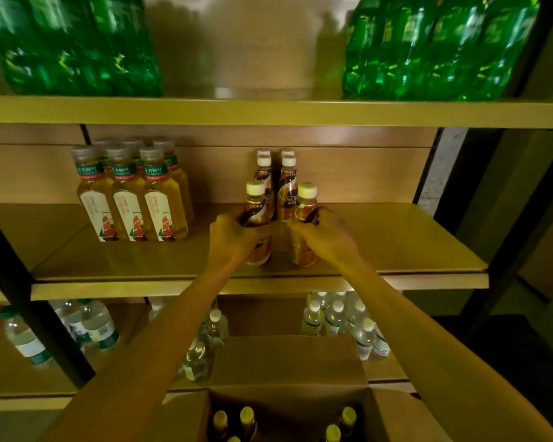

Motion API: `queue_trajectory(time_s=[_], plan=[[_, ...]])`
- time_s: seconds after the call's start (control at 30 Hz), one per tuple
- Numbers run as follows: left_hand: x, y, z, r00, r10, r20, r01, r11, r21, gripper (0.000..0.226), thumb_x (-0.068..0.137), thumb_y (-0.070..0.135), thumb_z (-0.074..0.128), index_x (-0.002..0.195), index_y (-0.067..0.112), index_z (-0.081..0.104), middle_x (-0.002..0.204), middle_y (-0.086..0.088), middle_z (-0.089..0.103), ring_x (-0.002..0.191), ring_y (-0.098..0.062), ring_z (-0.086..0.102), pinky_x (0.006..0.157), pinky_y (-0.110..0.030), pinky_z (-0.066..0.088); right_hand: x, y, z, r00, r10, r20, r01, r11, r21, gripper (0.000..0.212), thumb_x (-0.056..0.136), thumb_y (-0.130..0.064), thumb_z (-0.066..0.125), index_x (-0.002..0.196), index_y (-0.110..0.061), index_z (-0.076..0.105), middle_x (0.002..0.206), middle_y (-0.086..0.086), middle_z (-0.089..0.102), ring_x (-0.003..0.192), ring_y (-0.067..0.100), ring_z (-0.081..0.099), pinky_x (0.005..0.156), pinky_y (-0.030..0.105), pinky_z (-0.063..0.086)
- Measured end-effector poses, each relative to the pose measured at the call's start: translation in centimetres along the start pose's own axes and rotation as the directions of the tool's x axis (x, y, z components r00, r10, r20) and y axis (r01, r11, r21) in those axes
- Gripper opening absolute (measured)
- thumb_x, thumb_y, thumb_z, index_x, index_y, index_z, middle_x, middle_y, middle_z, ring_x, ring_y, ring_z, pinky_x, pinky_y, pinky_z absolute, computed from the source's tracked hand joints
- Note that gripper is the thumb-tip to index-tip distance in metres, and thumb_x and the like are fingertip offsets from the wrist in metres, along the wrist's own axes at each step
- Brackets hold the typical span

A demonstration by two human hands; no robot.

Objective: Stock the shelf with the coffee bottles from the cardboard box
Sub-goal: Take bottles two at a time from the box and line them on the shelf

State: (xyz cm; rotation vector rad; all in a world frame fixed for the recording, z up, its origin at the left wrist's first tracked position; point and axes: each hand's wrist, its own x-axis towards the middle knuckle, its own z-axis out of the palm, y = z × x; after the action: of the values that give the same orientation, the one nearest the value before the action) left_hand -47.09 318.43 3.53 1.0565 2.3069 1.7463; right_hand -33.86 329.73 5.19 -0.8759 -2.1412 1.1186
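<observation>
My left hand (233,234) grips a brown coffee bottle (256,205) with a white cap, standing on the middle shelf (396,244). Beside it my right hand (326,234) grips a second coffee bottle (304,205), also upright on the shelf. Behind these two stand several more coffee bottles (286,189) in two short rows against the back panel. At the bottom of the view the open cardboard box (288,368) holds several capped coffee bottles (248,422), only their tops showing.
Yellow tea bottles (131,199) stand in a group on the left of the same shelf. Green shrink-wrapped bottle packs (74,46) fill the top shelf at both sides. Clear water bottles (336,317) sit on the lower shelf. A dark upright post (29,288) crosses at left.
</observation>
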Motion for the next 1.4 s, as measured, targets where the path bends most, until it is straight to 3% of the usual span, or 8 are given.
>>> queue_trajectory(time_s=[0.1,0.23,0.33,0.43,0.6,0.7,1.17,1.4], plan=[[0.3,-0.5,0.3,1.000,0.010,-0.006,-0.010,1.000,-0.014,0.045,0.069,0.032,0.086,0.110,0.020,0.072,0.090,0.012,0.068,0.075,0.006,0.059,0.063,-0.012,0.044,0.7,0.6,0.4,1.000,0.020,-0.018,-0.020,1.000,0.007,0.024,0.089,-0.039,0.067,0.104,-0.021,0.063,0.090,-0.007,0.064,0.080,0.005,0.058,0.061,0.021,0.041],[0.3,-1.6,0.8,1.000,0.004,-0.001,-0.004,1.000,-0.027,0.047,0.076,0.026,0.081,0.121,0.025,0.066,0.102,0.012,0.068,0.088,-0.003,0.063,0.066,-0.013,0.044,0.7,1.4,1.1,0.997,0.019,-0.075,-0.016,0.999,0.043,0.030,0.086,-0.046,0.070,0.105,-0.024,0.062,0.092,-0.010,0.064,0.092,0.012,0.062,0.078,0.030,0.050],[-0.7,-2.7,1.0,0.999,0.023,0.034,-0.022,0.999,-0.036,0.057,0.075,0.030,0.082,0.127,0.028,0.059,0.105,0.016,0.066,0.090,0.001,0.062,0.070,-0.013,0.046,0.0,2.1,1.7,0.999,0.035,-0.031,-0.032,0.995,0.096,0.051,0.082,-0.048,0.074,0.122,-0.025,0.053,0.103,-0.013,0.063,0.090,0.005,0.059,0.079,0.028,0.047],[-1.4,-4.2,1.3,0.999,0.013,0.033,-0.013,1.000,-0.010,0.061,0.072,0.026,0.085,0.128,0.024,0.061,0.108,0.010,0.071,0.097,-0.006,0.066,0.071,-0.014,0.048,-0.5,3.5,2.6,0.998,0.054,-0.011,-0.053,0.997,0.054,0.061,0.081,-0.041,0.078,0.129,-0.025,0.044,0.113,-0.008,0.064,0.089,0.007,0.064,0.069,0.022,0.049],[-0.8,-5.4,2.4,1.000,0.020,-0.012,-0.019,0.997,0.080,0.057,0.073,0.026,0.085,0.125,0.017,0.064,0.110,0.001,0.072,0.102,-0.015,0.067,0.079,-0.024,0.054,-0.1,4.6,3.9,0.994,0.049,-0.099,-0.049,0.999,-0.001,0.060,0.084,-0.023,0.076,0.134,-0.018,0.043,0.121,0.003,0.064,0.111,0.025,0.064,0.093,0.043,0.055],[0.5,-5.7,3.2,0.999,0.015,-0.035,-0.012,0.996,0.090,0.058,0.072,0.027,0.086,0.124,0.017,0.064,0.111,0.002,0.072,0.102,-0.015,0.067,0.083,-0.030,0.056,1.1,4.5,4.3,0.992,0.039,-0.116,-0.040,0.999,-0.003,0.064,0.085,-0.022,0.076,0.138,-0.016,0.041,0.129,0.005,0.061,0.117,0.025,0.061,0.097,0.039,0.052],[6.3,-5.8,6.6,0.992,-0.062,-0.112,0.079,0.985,0.152,0.058,0.072,0.033,0.086,0.118,0.009,0.060,0.111,-0.005,0.070,0.100,-0.024,0.068,0.069,-0.025,0.047,8.9,5.6,6.8,0.986,-0.017,-0.165,0.010,0.999,-0.045,0.060,0.084,-0.022,0.077,0.133,-0.009,0.046,0.124,0.008,0.064,0.113,0.025,0.064,0.089,0.030,0.052],[6.9,-5.1,6.4,0.995,-0.081,-0.062,0.093,0.973,0.210,0.067,0.069,0.040,0.087,0.122,0.011,0.059,0.115,-0.005,0.069,0.105,-0.026,0.066,0.075,-0.030,0.050,9.2,5.7,6.6,0.985,-0.042,-0.165,0.033,0.998,-0.056,0.061,0.082,-0.024,0.079,0.132,-0.011,0.047,0.123,0.007,0.066,0.110,0.026,0.066,0.093,0.040,0.056]])
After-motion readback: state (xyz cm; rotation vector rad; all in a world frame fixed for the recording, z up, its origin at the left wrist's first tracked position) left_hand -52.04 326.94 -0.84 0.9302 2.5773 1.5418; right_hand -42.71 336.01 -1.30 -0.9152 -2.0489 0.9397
